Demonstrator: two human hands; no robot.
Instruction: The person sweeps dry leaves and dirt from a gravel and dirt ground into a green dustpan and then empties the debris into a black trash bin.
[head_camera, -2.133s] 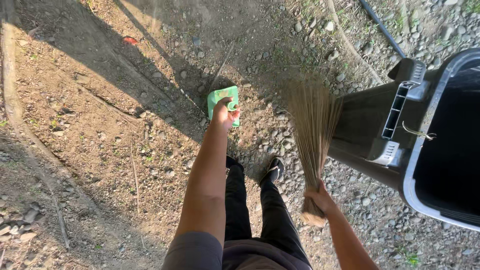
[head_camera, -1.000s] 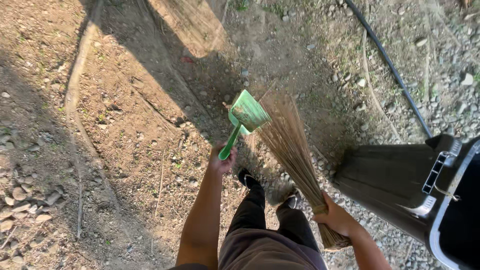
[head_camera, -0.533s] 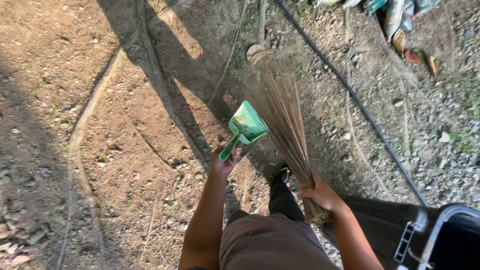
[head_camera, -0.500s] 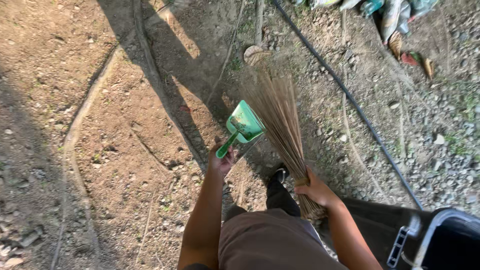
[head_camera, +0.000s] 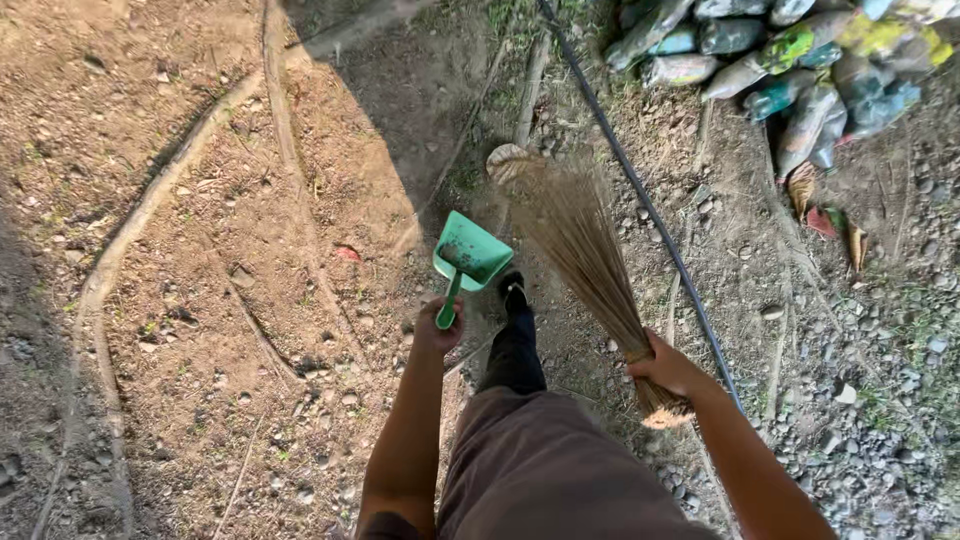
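The left hand (head_camera: 440, 325) is wrapped in a fist around the handle of a small green plastic dustpan (head_camera: 470, 256), which points forward and away from the body, its scoop held above the bare brown dirt ground (head_camera: 200, 300). The right hand (head_camera: 668, 366) is closed tightly around the bound neck of a straw-coloured broom of thin stiff fibres (head_camera: 580, 255); the fibres fan out forward and to the left, and their tips reach toward a curled dry brown leaf (head_camera: 508, 160) on the ground. The short stub of the bundle sticks out behind the fist. The dustpan and the broom are near each other but not touching.

Between the two arms a leg in dark trousers ends in a black shoe (head_camera: 514, 292) set on the ground just below the dustpan. A thin black hose (head_camera: 640, 200) runs diagonally across the ground, passing just right of the broom. In the upper right corner lies a heap of dirty plastic bags and bottles (head_camera: 790, 60), well apart from both hands. Thin tree roots (head_camera: 110, 270) snake through the soil on the left.
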